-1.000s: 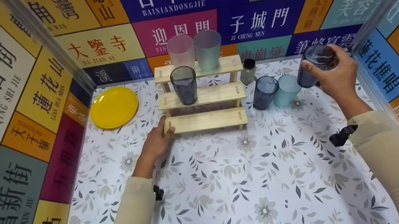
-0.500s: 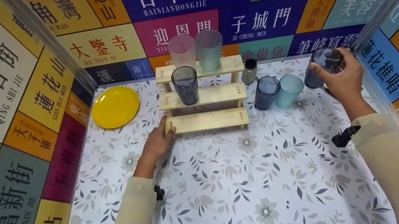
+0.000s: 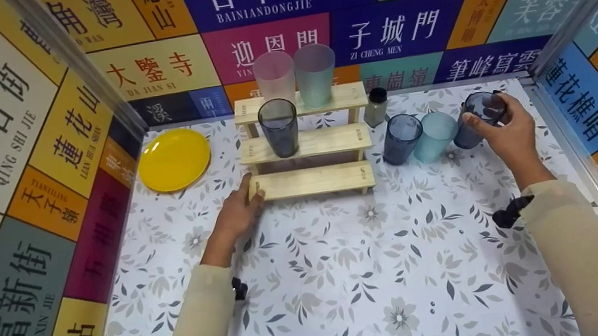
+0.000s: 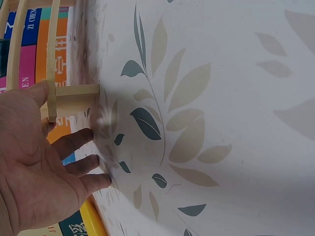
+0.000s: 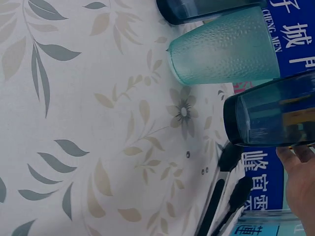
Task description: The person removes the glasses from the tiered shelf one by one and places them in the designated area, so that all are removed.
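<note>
My right hand [image 3: 514, 133] grips a dark blue tumbler [image 3: 478, 120], thumb on the near side and fingers round the far side. The tumbler stands upright beside a frosted teal tumbler [image 3: 435, 137], and another dark blue tumbler [image 3: 401, 139] is left of that. In the right wrist view, the held tumbler [image 5: 270, 113] shows a thick base close over the table. My left hand [image 3: 236, 213] pinches the left end of the lowest step of a wooden three-step rack [image 3: 312, 182]. In the left wrist view, its other fingers [image 4: 81, 167] are spread near the table.
A smoky grey tumbler [image 3: 279, 129] stands on the middle step. Pink [image 3: 274, 77] and pale green [image 3: 316, 77] frosted tumblers stand on top. A small black-capped bottle [image 3: 376, 107] is behind. The yellow plate [image 3: 174, 160] lies left. Black-tipped tongs [image 5: 221, 191] lie beyond the held tumbler.
My right hand has brought the dark blue tumbler down toward the table, after a small shift right and back left, beside the teal tumbler. My left hand stays at the rack.
</note>
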A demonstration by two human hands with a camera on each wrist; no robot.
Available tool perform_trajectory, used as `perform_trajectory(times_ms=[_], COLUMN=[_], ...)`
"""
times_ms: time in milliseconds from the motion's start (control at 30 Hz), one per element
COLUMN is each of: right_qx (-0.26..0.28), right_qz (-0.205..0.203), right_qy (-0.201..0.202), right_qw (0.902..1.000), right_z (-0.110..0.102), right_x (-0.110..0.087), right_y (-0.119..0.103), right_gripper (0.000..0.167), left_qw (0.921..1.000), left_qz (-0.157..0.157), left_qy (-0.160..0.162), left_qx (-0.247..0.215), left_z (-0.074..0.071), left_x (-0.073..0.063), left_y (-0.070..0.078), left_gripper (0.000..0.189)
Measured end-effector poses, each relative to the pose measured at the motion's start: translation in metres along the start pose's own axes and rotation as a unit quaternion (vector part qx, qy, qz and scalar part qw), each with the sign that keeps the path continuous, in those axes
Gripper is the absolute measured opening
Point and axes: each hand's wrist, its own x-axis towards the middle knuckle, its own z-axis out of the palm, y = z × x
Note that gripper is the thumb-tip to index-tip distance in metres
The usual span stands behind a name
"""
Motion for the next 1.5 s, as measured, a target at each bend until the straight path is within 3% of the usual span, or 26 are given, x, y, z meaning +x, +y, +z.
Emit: perform_trajectory(times_ms=[233,467,567,733,800,1033,1233,1500], right_qx=[0.005,0.037,0.061,0.086,0.093,0.118,0.163,0.168], right_qz=[0.039,0.067,0.076,0.07,0.067,0.071,0.09,0.096], right_qy=[-0.031,-0.035,-0.035,-0.028,-0.027,-0.027,-0.039,-0.05], right_qw=[0.9988,0.9965,0.9947,0.9934,0.993,0.9901,0.9818,0.9798], right_z=[0.004,0.01,0.013,0.016,0.016,0.018,0.017,0.015], right_x=[-0.001,0.001,0.001,0.001,0.0,-0.005,-0.005,-0.001], right_y=[0.011,0.017,0.02,0.022,0.021,0.011,0.009,0.015], right_gripper=[0.105,0.105,0.102,0.094,0.091,0.08,0.087,0.093], left_qw=[0.9988,0.9998,0.9993,0.9993,0.9998,0.9998,0.9996,0.9997], left_qz=[0.039,0.019,0.032,0.032,0.018,0.017,0.022,0.02], left_qy=[0.02,0.001,0.015,0.015,0.003,0.01,0.014,0.013], left_qx=[0.021,-0.002,0.009,0.017,0.011,0.006,-0.008,0.0], left_z=[0.007,0.002,0.007,0.007,0.002,0.0,0.0,0.001], left_x=[0.012,0.0,0.006,0.007,-0.001,-0.005,-0.005,-0.003], left_y=[-0.017,-0.002,-0.012,-0.012,0.0,0.004,0.002,0.001], left_gripper=[0.087,0.078,0.081,0.081,0.077,0.076,0.076,0.076])
